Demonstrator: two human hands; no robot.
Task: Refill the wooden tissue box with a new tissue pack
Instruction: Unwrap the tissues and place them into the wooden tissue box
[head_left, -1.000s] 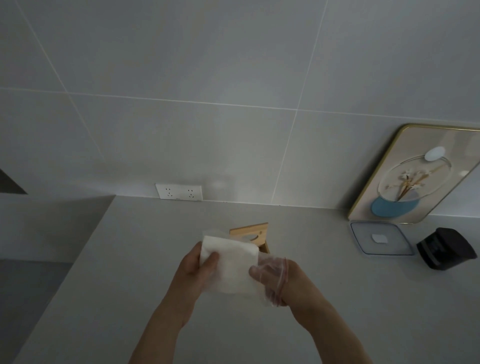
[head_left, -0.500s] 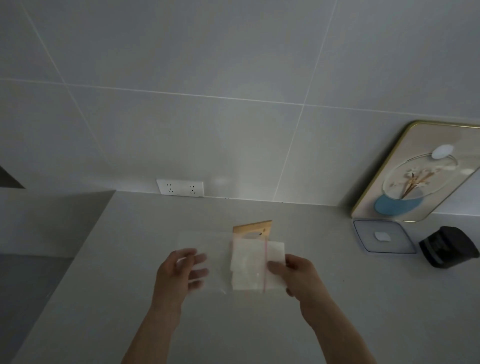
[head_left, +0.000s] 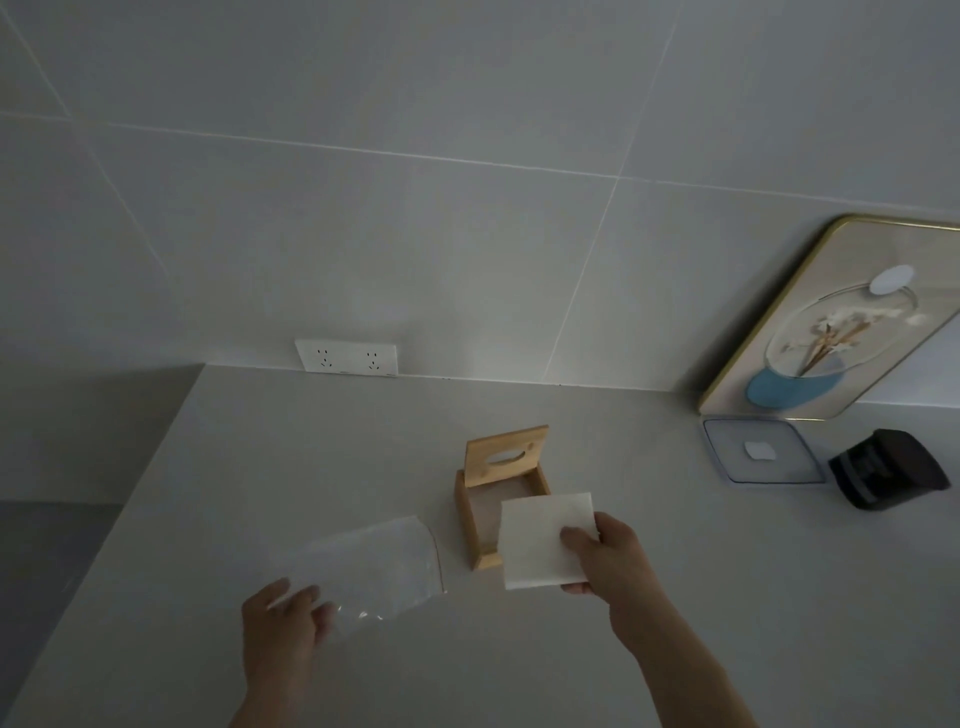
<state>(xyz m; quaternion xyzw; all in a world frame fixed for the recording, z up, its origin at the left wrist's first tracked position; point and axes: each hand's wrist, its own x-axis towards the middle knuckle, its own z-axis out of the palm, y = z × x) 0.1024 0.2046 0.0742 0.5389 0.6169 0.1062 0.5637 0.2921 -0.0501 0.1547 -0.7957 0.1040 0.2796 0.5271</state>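
The wooden tissue box (head_left: 475, 525) stands on the pale counter with its slotted lid (head_left: 506, 454) tipped up at the back, its inside open. My right hand (head_left: 608, 558) grips a white stack of tissues (head_left: 543, 543) by its right edge, just in front of and partly over the box's right side. My left hand (head_left: 283, 623) holds the near end of a clear zip bag (head_left: 374, 569) with a red seal line, which lies to the left of the box.
A double wall socket (head_left: 347, 356) sits low on the tiled wall. At the right stand a gold-framed picture (head_left: 831, 322), a clear square lid (head_left: 761, 451) and a black object (head_left: 885, 467). The counter (head_left: 260, 467) drops off at its left edge.
The tissue stack has come out of the clear bag. My right hand carried the tissues right toward the box, while my left hand drew the empty bag down and left.
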